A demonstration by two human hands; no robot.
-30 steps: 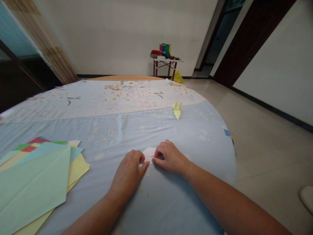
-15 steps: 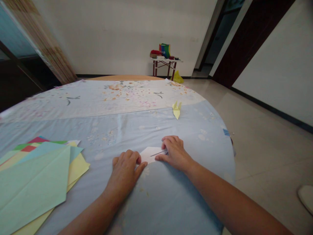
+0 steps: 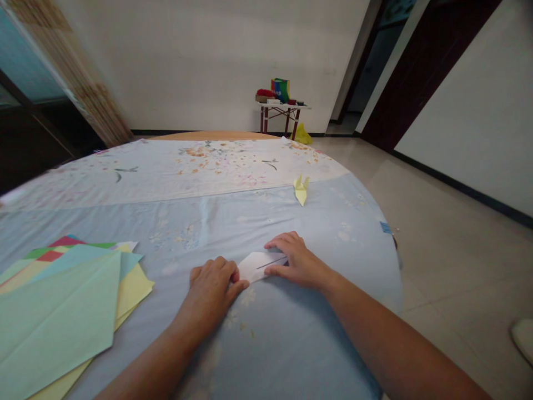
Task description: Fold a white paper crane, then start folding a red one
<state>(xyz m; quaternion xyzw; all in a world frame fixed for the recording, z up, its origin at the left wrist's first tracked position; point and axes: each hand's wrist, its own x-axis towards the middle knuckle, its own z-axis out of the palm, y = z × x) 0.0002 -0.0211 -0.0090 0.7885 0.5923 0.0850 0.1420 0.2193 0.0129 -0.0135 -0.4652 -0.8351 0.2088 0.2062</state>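
Observation:
A small folded white paper point(image 3: 259, 264) lies flat on the pale blue tablecloth point(image 3: 258, 339) near the table's front edge. My left hand point(image 3: 212, 286) has its fingers curled and pressed on the paper's left end, thumb alongside it. My right hand point(image 3: 296, 261) rests on the paper's right end, fingers bent over the top edge and thumb along the lower edge. A dark crease line shows on the paper between the two hands.
A fanned stack of coloured paper sheets point(image 3: 62, 303) lies at the front left. A small folded yellow paper figure point(image 3: 301, 189) stands farther back on the cloth. The round table's edge point(image 3: 393, 250) drops off to the right, with tiled floor and a small side table point(image 3: 280, 114) beyond.
My right hand slid rightward off the middle of the white paper, uncovering more of it and its crease. My left hand shifted slightly left and toward me, staying on the paper.

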